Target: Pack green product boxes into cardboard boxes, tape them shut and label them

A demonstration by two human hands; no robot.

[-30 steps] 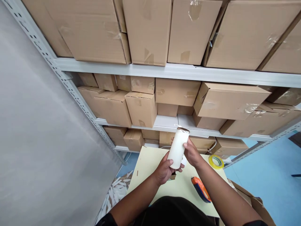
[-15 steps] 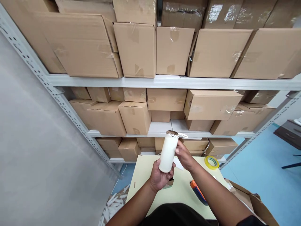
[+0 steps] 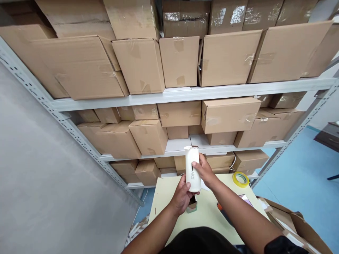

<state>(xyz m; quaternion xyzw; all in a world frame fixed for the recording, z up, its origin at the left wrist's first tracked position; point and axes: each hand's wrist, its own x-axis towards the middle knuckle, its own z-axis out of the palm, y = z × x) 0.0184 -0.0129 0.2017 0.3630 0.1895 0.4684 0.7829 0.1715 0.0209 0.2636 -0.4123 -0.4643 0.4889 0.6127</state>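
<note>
A white bottle point(image 3: 192, 176) with dark lettering on its side stands nearly upright between my hands, over the pale table point(image 3: 169, 190). My left hand point(image 3: 182, 194) is closed round its base, thumb on the front. Higher up, my right hand point(image 3: 203, 170) grips the bottle's right side, its thumb lying beside the lettering. The brown cap point(image 3: 194, 146) shows at the top. Below my left hand a small open box point(image 3: 192, 204) sits on the table, partly hidden by that hand. An orange and dark blue tool point(image 3: 219, 207) is mostly covered by my right forearm.
A roll of yellow tape point(image 3: 240, 179) lies at the table's far right corner, and a phone point(image 3: 245, 199) nearer me. Metal shelving point(image 3: 196, 93) packed with cardboard boxes point(image 3: 230, 58) rises behind the table. An open carton point(image 3: 299, 225) stands at right; a grey wall point(image 3: 53, 176) runs along the left.
The bottle has been turned so its lettering faces me, and it is more upright. My right thumb has moved onto its front. The view has tilted and shifted slightly.
</note>
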